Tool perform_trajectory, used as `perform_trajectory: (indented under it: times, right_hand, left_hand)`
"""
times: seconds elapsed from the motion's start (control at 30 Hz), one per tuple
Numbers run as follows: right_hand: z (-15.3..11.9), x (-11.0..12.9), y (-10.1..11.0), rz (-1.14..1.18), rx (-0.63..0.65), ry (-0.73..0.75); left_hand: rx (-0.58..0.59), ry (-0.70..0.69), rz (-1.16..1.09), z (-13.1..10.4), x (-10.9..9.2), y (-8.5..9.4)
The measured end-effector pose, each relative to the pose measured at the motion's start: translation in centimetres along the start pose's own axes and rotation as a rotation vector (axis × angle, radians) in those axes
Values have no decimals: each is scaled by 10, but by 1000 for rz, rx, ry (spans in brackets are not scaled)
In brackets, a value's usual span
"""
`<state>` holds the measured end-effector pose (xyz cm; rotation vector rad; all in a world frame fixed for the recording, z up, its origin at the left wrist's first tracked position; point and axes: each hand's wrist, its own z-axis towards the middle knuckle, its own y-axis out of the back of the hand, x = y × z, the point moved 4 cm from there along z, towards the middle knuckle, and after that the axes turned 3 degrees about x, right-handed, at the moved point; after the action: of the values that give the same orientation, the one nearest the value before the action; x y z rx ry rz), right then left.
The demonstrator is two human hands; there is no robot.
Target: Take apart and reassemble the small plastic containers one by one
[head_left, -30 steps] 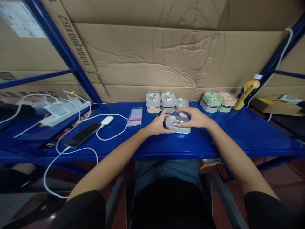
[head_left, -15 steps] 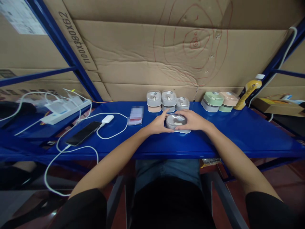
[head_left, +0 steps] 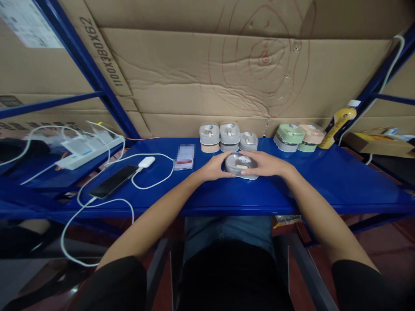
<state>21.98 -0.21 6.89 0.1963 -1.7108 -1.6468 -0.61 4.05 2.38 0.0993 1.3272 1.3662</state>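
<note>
A grey lidded box with a clear top, a round sticker and a pale handle piece rests on the blue table. From its left side my left hand wraps the box, thumb along the near edge. My right hand grips the right side, its fingers behind and its thumb at the front. A pale wavy rim shows under the box. Just behind stand similar boxes: a grey-and-peach stack, a grey stack and a single grey box.
To the right are a green-topped stack, a peach-topped stack and a yellow bottle. On the left lie a black phone, a lit phone, white cables and a power strip. Cardboard backs the table.
Both hands have settled more closely around the grey box. My right hand has slid slightly right, showing more of the lid. The box has barely shifted.
</note>
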Motion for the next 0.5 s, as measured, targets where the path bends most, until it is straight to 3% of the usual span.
perform_trajectory:
  times: [0.13,0.33,0.5]
  right_hand:
    - [-10,-4,13,2,101,-83]
    - [-31,-31,41,-119,130,-485]
    - [-50,-58,56,0,129,-779]
  left_hand:
    - [-12,42,28,0,9,-2]
    - [-101,163,119,0,15,0]
    - [-79,170,129,-1,9,2]
